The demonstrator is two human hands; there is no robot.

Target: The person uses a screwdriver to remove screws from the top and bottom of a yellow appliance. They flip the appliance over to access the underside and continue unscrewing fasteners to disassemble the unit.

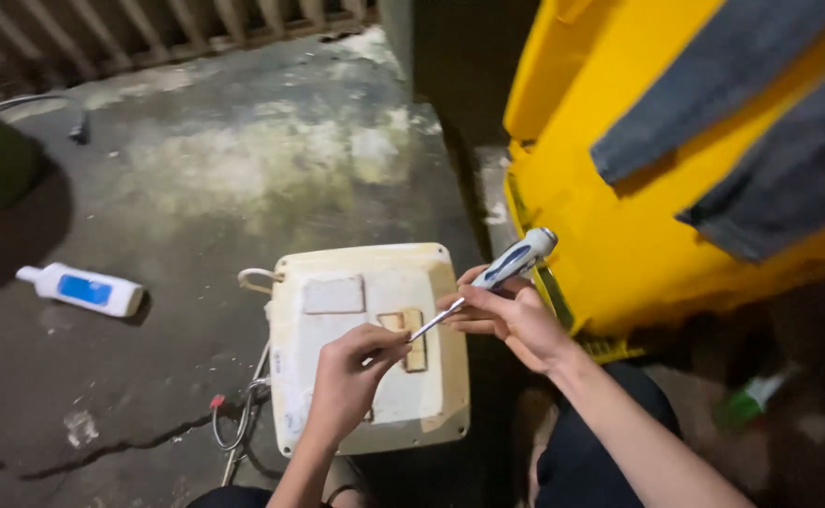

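1. Holding a screwdriver [502,273] by its blue-and-white handle, the right hand [511,315] is closed around it in a full grasp, with the thumb and fingers wrapped about the lower part of the handle.
2. The screwdriver's long axis runs on a slant, from the handle end at the upper right, close to the yellow bin [619,226], down to the thin metal shaft at the lower left.
3. The shaft tip lies toward the left hand [351,376], at a small tan block [414,343] set in the face of a cream-coloured plastic casing [365,343].
4. The left hand rests on the casing, fingers curled and pinched at the shaft tip; whether it grips the tip itself or a small part beside it cannot be told.
5. The casing lies flat on the stained concrete floor [196,179], directly in front of the person's knees, its long side running away from the viewer.
6. A paler square patch [333,294] sits on the casing, just above and left of the tan block.
7. Wires [238,414] with a red end trail from the casing's left edge, and a cord loop [254,278] shows at its upper left corner.
8. Of the two hands, the left is the nearer to the tan block; the right stands off to the right, touching only the handle.
9. A white bottle with a blue label [81,289] lies on its side well apart to the left, and a green bottle [751,400] lies at the right in shadow.
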